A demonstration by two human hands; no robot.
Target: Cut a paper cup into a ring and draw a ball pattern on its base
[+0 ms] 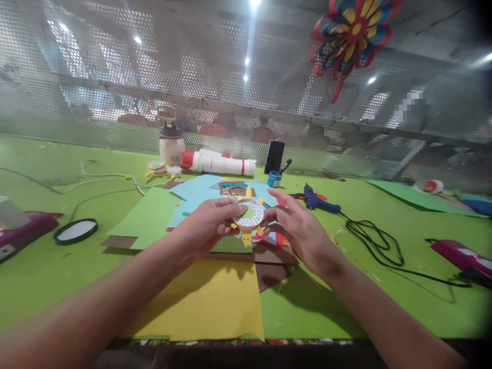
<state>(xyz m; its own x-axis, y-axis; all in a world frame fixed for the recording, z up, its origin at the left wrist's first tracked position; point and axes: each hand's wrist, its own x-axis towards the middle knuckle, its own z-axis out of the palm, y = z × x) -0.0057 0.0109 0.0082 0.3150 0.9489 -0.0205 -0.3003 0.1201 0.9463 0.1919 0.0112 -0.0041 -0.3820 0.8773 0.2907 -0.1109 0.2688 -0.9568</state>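
Observation:
My left hand (pixel 207 225) is closed around the left rim of a small white dotted paper ring (pixel 249 214) with yellow paper points sticking out from it. It holds the ring up above a pile of coloured paper sheets. My right hand (pixel 298 225) is at the ring's right side, its fingertips touching the rim and the other fingers spread. A green patch shows through the ring's hole.
Yellow (pixel 215 302), green (pixel 148 218), light blue (pixel 196 192) and brown sheets cover the green table (pixel 46 266). A blue glue gun (pixel 317 201) with a black cable (pixel 374 241), a small blue pot (pixel 274 179), a phone (pixel 274 156), a white roll (pixel 219 163) and a sprayer bottle (pixel 170 138) stand behind. A black-rimmed lid (pixel 76 230) lies left.

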